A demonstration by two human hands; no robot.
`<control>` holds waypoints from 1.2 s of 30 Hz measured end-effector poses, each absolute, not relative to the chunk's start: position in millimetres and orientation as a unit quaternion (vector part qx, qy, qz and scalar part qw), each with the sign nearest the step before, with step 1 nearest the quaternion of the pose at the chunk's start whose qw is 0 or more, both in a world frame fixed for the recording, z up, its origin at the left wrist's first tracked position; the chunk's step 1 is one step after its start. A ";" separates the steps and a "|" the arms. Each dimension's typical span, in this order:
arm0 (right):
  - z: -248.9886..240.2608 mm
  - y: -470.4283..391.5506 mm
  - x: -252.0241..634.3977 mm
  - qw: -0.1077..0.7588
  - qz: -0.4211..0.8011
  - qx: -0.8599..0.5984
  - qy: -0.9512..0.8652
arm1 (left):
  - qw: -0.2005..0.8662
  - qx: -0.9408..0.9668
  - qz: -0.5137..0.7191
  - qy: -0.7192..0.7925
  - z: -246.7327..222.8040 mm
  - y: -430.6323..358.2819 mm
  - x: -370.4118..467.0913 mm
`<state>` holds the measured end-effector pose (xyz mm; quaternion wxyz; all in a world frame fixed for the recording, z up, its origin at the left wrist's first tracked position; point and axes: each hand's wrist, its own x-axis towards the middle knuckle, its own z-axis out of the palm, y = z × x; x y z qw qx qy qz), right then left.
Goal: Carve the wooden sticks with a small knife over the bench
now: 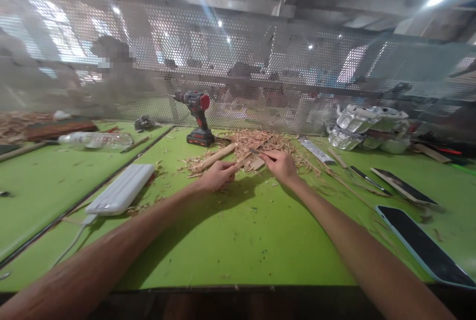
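My left hand (217, 176) is closed on a thin wooden strip (243, 161) that points up and to the right over a pile of wood shavings (256, 140). Just right of it, my right hand (280, 164) pinches a small dark-tipped tool (256, 151), whose tip is at the strip. Whether the tip touches the wood is too small to tell. A wider piece of wood (217, 155) lies beside the shavings, behind my left hand.
A cordless drill (199, 119) stands behind the hands. On the green table (230, 240) are a white power bank (122, 188) with a cable, a phone (424, 245), a sharpening stone (403, 186), foil-like packages (368, 129) and a plastic bottle (96, 140). Mesh rises behind.
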<state>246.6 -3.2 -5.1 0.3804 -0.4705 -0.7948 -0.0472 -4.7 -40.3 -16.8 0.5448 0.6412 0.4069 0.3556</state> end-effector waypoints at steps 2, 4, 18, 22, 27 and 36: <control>-3.2 -0.8 250.5 0.383 -0.040 -0.480 -0.788 | 0.536 0.652 0.357 0.401 -17.4 -41.3 -2.8; -0.2 3.8 262.3 0.378 -0.025 -0.495 -0.782 | 0.541 0.652 0.349 0.400 -18.9 -42.2 -3.5; 18.8 12.7 285.3 0.525 -0.002 -0.554 -0.646 | 0.563 0.633 0.381 0.370 -5.1 -46.2 -12.1; 14.8 11.9 284.9 0.527 -0.002 -0.541 -0.656 | 0.572 0.610 0.389 0.386 -10.2 -43.3 -12.0; 0.3 -2.7 256.3 0.468 -0.001 -0.416 -0.780 | 0.571 0.615 0.365 0.404 -13.1 -40.0 -13.5; -2.5 -7.6 248.9 0.453 -0.067 -0.399 -0.794 | 0.569 0.633 0.351 0.391 -16.6 -37.8 -19.3</control>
